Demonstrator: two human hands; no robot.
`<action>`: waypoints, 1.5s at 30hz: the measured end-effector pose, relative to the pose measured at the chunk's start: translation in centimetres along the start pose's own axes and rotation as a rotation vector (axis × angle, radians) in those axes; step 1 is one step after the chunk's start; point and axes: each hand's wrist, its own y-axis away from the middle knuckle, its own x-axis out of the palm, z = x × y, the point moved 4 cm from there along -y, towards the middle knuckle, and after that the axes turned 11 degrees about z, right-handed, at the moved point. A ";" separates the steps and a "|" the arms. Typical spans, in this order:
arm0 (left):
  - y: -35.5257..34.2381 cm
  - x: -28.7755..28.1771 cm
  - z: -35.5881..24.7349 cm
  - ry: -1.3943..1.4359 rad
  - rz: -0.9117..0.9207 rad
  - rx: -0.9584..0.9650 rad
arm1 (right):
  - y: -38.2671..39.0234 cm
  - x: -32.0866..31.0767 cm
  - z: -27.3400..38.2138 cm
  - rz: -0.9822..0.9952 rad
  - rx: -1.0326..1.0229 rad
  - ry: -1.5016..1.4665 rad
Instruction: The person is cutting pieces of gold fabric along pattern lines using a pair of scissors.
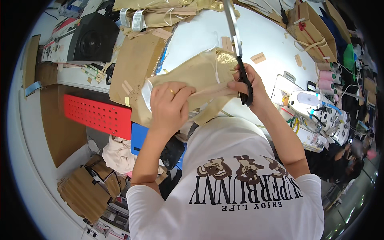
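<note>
A beige stretchy garment (196,72) with a shiny gold patch and a white label is stretched between my hands, above the front of the white table. My left hand (170,104), a ring on one finger, is closed on the garment's left part, its fingertips pinching the fabric beside a seam. Black-handled scissors (245,84) are in my right hand (258,92), their long metal blades pointing away toward the far edge. The right thumb also presses on the garment's right end. Whether the blades are parted is hard to make out.
More beige garments (160,16) lie at the back left, near a brown cardboard sheet (124,68). Small tan fabric scraps (258,58) dot the white table (196,34). A white sewing machine (308,104) and pink thread spools (327,80) stand right; a cardboard box (312,30) sits behind.
</note>
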 end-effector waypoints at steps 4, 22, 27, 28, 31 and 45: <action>1.0 3.0 2.0 0.276 0.269 -0.131 | -0.7 0.1 -1.6 0.039 0.010 0.090; -0.5 8.8 1.7 0.644 0.027 -0.396 | -1.4 -1.0 -3.7 -0.020 0.048 -0.052; -0.4 8.8 1.6 0.649 0.021 -0.413 | -1.5 -1.0 -3.9 -0.045 0.054 0.078; -0.3 8.8 1.7 0.646 0.027 -0.416 | -1.5 -1.0 -3.8 -0.037 0.059 0.095; -0.2 8.8 1.8 0.642 0.002 -0.396 | -1.4 -1.0 -3.3 -0.026 0.060 0.053; 0.2 9.3 2.4 0.687 0.066 -0.422 | -0.7 -0.7 -3.7 -0.028 0.077 0.287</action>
